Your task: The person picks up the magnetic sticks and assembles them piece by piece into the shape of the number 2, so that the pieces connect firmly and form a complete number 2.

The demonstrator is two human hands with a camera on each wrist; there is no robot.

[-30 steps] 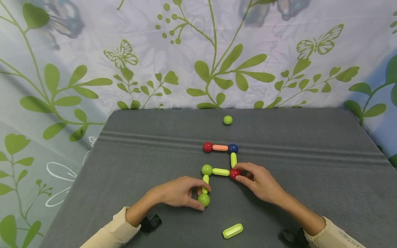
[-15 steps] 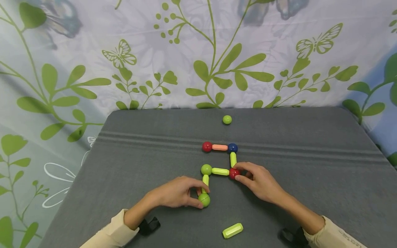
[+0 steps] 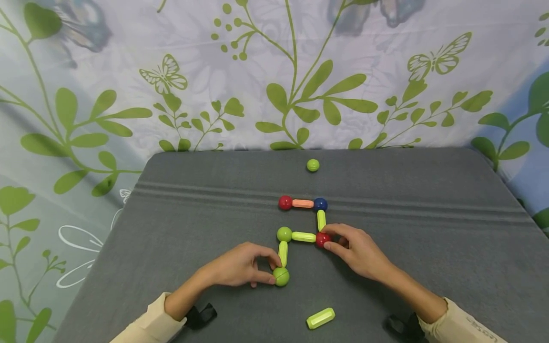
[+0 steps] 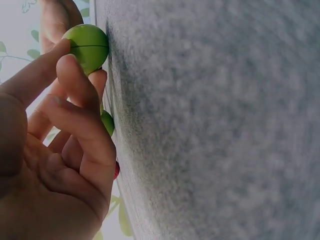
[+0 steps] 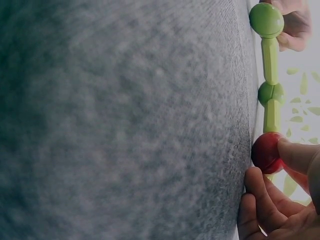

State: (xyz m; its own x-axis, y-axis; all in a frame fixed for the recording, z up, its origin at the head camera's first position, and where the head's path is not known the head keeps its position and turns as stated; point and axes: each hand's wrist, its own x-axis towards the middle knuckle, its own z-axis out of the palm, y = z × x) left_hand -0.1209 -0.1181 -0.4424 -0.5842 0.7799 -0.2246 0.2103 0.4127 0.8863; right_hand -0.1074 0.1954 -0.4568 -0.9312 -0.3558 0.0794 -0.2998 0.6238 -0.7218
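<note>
A zigzag chain of balls and magnetic-looking sticks lies on the grey table. At its near end is a green ball [image 3: 281, 277], with the thumb and index finger of my left hand [image 3: 240, 266] on its left side and top. A yellow-green stick [image 3: 283, 254] joins it to another green ball [image 3: 284, 234]. From there a second yellow-green stick [image 3: 303, 237] leads to a red ball [image 5: 265, 152], which my right hand [image 3: 362, 250] pinches between thumb and index finger. Beyond it, a third yellow-green stick [image 3: 321, 220] reaches a blue ball [image 3: 320, 205].
An orange stick [image 3: 302, 203] links the blue ball to a far red ball [image 3: 285, 202]. One loose green ball [image 3: 313, 165] sits near the table's back edge. Close to me lies a loose yellow-green stick [image 3: 320, 318]. Behind the grey table [image 3: 206, 200] hangs a leaf-patterned cloth [image 3: 214, 71].
My left index finger has drawn back from across the near stick to its left edge, and the thumb has slid left on the green ball. The right hand keeps its hold on the red ball.
</note>
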